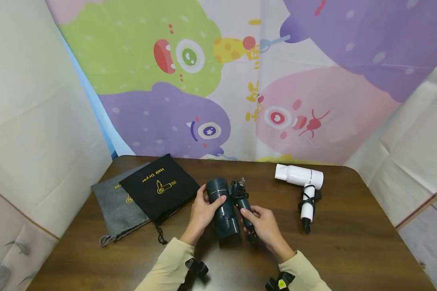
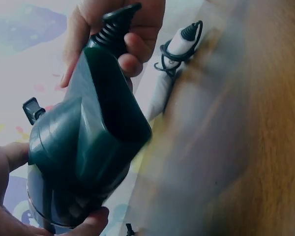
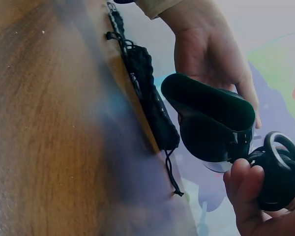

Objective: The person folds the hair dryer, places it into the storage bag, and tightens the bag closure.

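A dark green hair dryer point(image 1: 223, 208) is held up over the table between both hands. My left hand point(image 1: 202, 212) grips its barrel, thumb across the top side. The right hand point(image 1: 262, 224) holds the folded handle, with the cord bundled near the handle's far end and the plug showing there. In the left wrist view the flat nozzle point(image 2: 115, 101) of the dryer faces the camera. Its slot opening also shows in the right wrist view, where the right fingers point(image 3: 246, 187) pinch the handle by the ringed cord end.
A white hair dryer point(image 1: 300, 176) with its cord wound round the handle lies at the right. At the left a black drawstring bag point(image 1: 160, 188) marked "Hair Dryer" overlaps a grey drawstring bag point(image 1: 118, 210). All rest on a brown wooden table point(image 1: 331, 258) before a cartoon-print curtain.
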Available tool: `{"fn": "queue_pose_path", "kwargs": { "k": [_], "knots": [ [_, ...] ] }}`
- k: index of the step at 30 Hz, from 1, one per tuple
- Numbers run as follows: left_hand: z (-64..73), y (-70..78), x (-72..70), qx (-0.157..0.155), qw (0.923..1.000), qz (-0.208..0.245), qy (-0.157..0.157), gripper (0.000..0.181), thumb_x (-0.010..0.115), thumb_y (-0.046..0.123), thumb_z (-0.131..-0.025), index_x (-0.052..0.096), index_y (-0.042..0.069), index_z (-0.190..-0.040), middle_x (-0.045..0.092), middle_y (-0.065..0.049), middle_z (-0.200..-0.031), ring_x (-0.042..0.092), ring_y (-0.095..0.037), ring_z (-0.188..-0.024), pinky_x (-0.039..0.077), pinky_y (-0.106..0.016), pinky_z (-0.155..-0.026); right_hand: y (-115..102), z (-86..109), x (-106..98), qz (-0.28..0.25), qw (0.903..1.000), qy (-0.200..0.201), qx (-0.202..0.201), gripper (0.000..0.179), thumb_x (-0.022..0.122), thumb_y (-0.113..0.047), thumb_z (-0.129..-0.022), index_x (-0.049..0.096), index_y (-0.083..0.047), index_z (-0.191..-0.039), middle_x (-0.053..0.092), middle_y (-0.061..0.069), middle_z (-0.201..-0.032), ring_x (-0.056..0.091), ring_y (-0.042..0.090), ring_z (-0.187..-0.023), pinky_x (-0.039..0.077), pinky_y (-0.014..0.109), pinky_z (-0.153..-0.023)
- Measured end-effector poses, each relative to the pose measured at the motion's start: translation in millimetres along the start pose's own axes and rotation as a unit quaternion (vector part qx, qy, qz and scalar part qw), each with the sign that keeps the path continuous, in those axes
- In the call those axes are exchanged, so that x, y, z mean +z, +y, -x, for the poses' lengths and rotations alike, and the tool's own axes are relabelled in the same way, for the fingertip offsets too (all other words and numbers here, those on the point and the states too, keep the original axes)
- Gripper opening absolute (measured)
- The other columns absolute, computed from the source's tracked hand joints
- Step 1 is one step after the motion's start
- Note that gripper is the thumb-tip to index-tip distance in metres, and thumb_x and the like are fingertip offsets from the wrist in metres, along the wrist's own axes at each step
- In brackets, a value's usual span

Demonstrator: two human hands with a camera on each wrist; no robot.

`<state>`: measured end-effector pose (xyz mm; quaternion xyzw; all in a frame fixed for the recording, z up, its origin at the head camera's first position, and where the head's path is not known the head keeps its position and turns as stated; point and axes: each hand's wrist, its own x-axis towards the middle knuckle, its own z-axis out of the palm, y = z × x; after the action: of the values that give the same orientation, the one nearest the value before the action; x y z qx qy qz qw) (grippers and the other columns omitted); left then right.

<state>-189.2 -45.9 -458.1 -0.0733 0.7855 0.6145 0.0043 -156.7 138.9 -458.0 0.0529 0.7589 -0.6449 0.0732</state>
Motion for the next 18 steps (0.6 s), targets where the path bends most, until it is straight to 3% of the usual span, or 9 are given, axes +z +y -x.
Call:
{"fn": "queue_pose_path", "kwargs": {
  "k": [8, 18],
  "knots": [
    [-6.3, 0.4, -5.1, 0.009, 0.9991, -0.019, -0.036, 0.079, 0.065, 0.04, -0.091, 0.028, 0.002, -0.149, 0.053, -0.025, -0.138, 0.058, -0.037, -0.121, 0.047, -0.051, -0.099, -0.9, -4.6, -4.5, -0.026, 0.9993, -0.001, 0.026, 0.037, 0.062, -0.028, -0.096, 0.064, 0.003, -0.115, 0.069, 0.016, -0.084, 0.061, 0.016, -0.058, 0.052, 0.028, -0.056],
    [-11.9, -3.4, -10.3, 0.024, 0.9973, -0.033, -0.062, 0.081, 0.064, 0.042, -0.092, 0.027, -0.001, -0.149, 0.055, -0.028, -0.134, 0.061, -0.036, -0.117, 0.052, -0.047, -0.091, -2.5, -8.4, -5.8, -0.056, 0.9982, 0.0, 0.022, 0.036, 0.063, -0.023, -0.095, 0.063, 0.008, -0.113, 0.068, 0.015, -0.077, 0.058, 0.013, -0.053, 0.05, 0.025, -0.051]
  ]
}}
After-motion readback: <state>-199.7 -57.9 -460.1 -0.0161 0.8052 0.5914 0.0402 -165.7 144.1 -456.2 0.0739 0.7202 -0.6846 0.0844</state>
